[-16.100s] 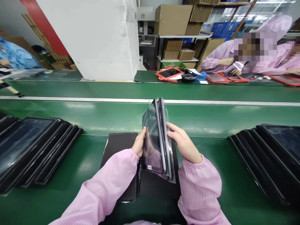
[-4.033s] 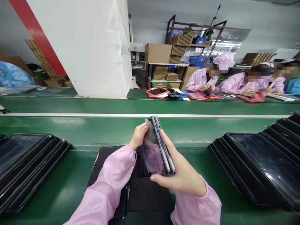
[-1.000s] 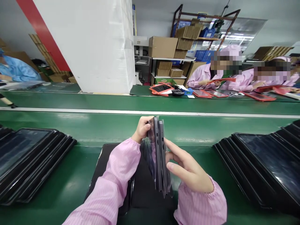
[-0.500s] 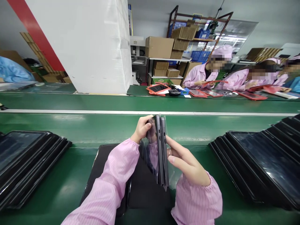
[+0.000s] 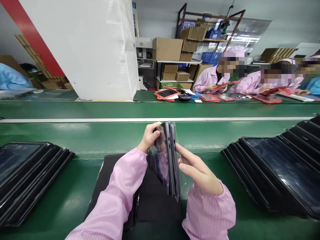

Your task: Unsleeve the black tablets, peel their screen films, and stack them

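Two thin dark tablets [image 5: 171,160] in clear plastic film stand on edge side by side, their port edges facing me. My left hand [image 5: 150,136] is closed on their upper far corner, the thumb over the glossy screen of the left one. At the other face, my right hand [image 5: 196,166] touches the film with its index finger stretched out and thumb apart; its remaining fingers are partly hidden. Beneath the tablets, a black folio case [image 5: 160,206] lies spread on the green bench, partly covered by my left sleeve.
Stacked black cases with tablets lie at the left [image 5: 32,173] and a larger overlapping row at the right [image 5: 280,166]. Beyond a white strip [image 5: 100,120], co-workers in pink handle red-edged panels [image 5: 210,97]. A white pillar [image 5: 100,50] stands behind the bench.
The view has shifted slightly. Both hands keep nearly the same hold and contact on the two tablets. A co-worker's red-edged panel at the back has tilted.
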The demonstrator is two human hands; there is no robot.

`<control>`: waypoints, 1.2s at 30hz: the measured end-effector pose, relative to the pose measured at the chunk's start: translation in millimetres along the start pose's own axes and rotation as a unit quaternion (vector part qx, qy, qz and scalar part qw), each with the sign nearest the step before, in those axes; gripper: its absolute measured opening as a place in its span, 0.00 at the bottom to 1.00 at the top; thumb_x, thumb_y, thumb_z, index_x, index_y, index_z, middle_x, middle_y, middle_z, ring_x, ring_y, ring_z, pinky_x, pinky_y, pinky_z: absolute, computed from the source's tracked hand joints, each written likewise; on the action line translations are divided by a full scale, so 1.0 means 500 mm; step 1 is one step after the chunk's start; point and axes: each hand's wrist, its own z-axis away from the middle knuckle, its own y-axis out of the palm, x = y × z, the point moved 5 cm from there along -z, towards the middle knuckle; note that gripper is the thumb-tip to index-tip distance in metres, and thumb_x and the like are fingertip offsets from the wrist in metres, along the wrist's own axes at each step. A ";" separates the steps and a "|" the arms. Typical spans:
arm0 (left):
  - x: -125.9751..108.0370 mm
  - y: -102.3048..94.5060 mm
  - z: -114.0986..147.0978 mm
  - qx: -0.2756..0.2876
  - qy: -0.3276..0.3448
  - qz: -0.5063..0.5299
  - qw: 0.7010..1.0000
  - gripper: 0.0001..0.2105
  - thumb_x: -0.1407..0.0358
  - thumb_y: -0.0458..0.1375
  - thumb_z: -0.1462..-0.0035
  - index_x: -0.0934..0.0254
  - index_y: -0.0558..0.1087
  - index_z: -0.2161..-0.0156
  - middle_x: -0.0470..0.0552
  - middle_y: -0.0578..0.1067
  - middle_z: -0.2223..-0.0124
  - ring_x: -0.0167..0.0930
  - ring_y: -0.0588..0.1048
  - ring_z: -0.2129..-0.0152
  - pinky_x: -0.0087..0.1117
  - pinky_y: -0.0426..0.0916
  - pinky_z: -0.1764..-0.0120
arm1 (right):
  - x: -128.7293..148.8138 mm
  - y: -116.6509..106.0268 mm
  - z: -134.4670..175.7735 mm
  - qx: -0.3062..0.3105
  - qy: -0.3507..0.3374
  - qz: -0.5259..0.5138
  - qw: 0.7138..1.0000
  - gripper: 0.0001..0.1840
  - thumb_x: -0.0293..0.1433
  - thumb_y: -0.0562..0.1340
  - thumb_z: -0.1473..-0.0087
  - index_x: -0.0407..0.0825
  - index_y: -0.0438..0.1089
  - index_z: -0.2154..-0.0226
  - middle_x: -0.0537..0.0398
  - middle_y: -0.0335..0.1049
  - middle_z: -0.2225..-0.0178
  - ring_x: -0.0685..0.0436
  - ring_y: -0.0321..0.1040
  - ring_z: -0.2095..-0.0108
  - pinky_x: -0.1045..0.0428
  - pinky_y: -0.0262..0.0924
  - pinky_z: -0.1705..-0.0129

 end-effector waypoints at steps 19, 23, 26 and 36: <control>-0.002 -0.012 0.009 -0.003 -0.008 -0.035 0.999 0.31 0.30 0.50 0.52 0.61 0.62 0.72 0.42 0.60 0.77 0.27 0.56 0.81 0.31 0.51 0.76 | -0.001 -0.018 0.006 -0.026 0.019 0.094 0.995 0.33 0.32 0.55 0.40 0.49 0.55 0.33 0.53 0.69 0.65 0.46 0.62 0.69 0.49 0.67 0.63; -0.002 -0.011 0.009 -0.002 -0.008 -0.040 0.999 0.31 0.31 0.49 0.51 0.61 0.62 0.72 0.42 0.60 0.77 0.27 0.56 0.81 0.31 0.52 0.76 | 0.005 -0.019 0.005 -0.027 0.004 0.080 0.996 0.32 0.28 0.54 0.40 0.51 0.56 0.34 0.52 0.71 0.57 0.48 0.62 0.70 0.50 0.66 0.64; -0.004 -0.009 0.009 -0.002 -0.011 -0.043 0.999 0.32 0.30 0.49 0.51 0.61 0.63 0.71 0.43 0.61 0.76 0.27 0.57 0.80 0.31 0.53 0.75 | 0.006 -0.021 0.006 -0.027 0.000 0.094 0.995 0.31 0.29 0.54 0.40 0.53 0.56 0.34 0.52 0.71 0.54 0.48 0.62 0.69 0.50 0.66 0.64; -0.007 -0.006 0.009 -0.002 0.003 -0.038 0.999 0.31 0.31 0.50 0.51 0.61 0.63 0.70 0.42 0.60 0.76 0.26 0.56 0.80 0.31 0.52 0.75 | -0.003 -0.024 0.015 -0.024 0.006 0.111 0.994 0.31 0.32 0.55 0.38 0.53 0.56 0.33 0.50 0.72 0.52 0.44 0.68 0.62 0.48 0.68 0.58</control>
